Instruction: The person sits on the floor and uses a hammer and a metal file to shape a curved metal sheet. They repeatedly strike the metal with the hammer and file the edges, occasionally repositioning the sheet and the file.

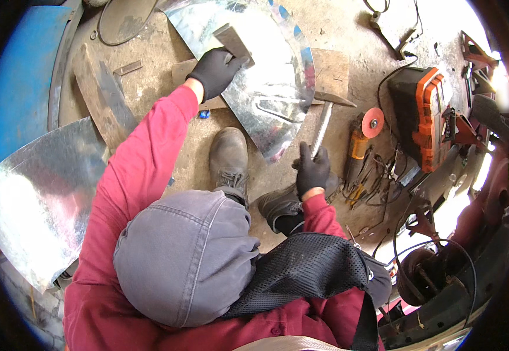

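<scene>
My left hand, in a black glove, is closed on a flat metal bar and presses it against a shiny curved sheet of metal. A narrow bent outline shows on the sheet's lower part. My right hand, also gloved in black, grips the handle of a hammer. The hammer's head is raised just beyond the sheet's right edge, apart from the bar. Wooden boards lie under the sheet.
An angle grinder with a red disc lies right of the hammer, among cables. Beyond it stands a black and orange toolbox. Another shiny sheet and a blue panel are at left. My boot is near the sheet.
</scene>
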A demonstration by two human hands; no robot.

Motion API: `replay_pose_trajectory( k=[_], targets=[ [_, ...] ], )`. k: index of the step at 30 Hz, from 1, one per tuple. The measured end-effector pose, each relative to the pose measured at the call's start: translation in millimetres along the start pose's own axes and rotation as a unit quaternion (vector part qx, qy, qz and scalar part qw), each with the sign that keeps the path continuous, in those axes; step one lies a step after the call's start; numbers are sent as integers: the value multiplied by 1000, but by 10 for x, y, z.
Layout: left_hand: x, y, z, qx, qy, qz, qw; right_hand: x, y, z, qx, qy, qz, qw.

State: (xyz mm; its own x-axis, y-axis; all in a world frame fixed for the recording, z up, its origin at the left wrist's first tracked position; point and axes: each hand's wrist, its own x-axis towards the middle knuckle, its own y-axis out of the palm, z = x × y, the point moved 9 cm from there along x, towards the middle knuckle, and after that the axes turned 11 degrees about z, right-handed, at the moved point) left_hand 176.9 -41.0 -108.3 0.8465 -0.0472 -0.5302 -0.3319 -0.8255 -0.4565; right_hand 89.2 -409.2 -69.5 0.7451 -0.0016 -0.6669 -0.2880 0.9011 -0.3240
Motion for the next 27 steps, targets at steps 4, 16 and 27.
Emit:
replay_pose_trajectory(
  k=[4,16,27],
  targets=[
    [-20,-1,-248,-27,36,-39,998,-83,-338,290,-116,-35,16,993],
    [110,90,-245,1,44,9,999,-134,-477,1145,-233,-160,76,956],
    [166,154,-324,63,46,36,996,-348,-279,1851,-168,-210,108,957]
  ],
)
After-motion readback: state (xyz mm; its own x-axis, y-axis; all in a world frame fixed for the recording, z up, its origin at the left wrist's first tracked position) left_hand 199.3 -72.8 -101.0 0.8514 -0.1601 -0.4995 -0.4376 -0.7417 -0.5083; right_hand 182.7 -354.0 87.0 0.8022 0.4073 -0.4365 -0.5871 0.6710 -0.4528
